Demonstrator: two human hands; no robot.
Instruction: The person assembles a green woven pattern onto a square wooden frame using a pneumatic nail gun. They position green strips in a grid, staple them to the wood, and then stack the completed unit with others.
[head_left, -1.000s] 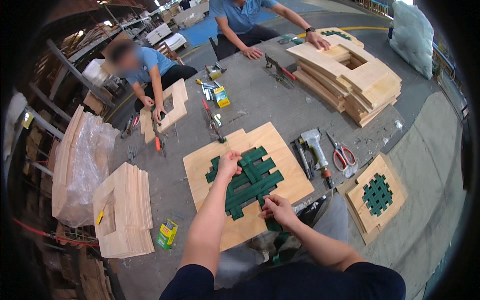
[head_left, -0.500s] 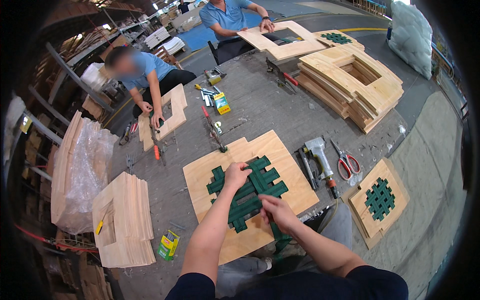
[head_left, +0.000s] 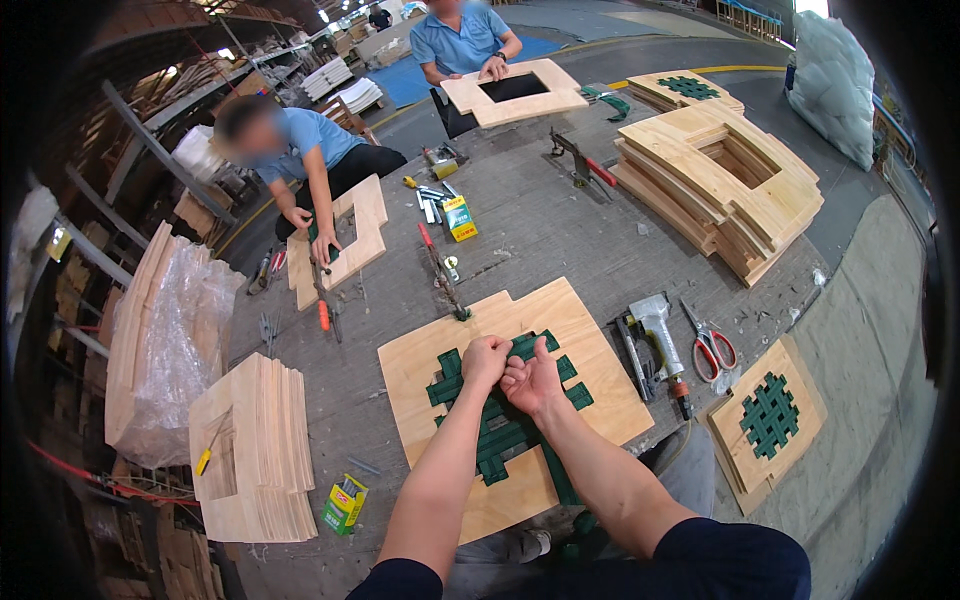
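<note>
The green webbing straps [head_left: 505,425], woven across the opening of the plywood frame [head_left: 440,355] on the floor, are gripped by the clenched left hand [head_left: 485,360] and the right hand [head_left: 532,378], touching each other, with a staple gun [head_left: 655,335] and red-handled scissors [head_left: 708,345] near.

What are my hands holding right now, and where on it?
Both hands meet over the green woven straps on the plywood board. The left hand is fisted and the right hand beside it; each seems to pinch a strap near the weave's top middle, though the exact grip is hidden.
</note>
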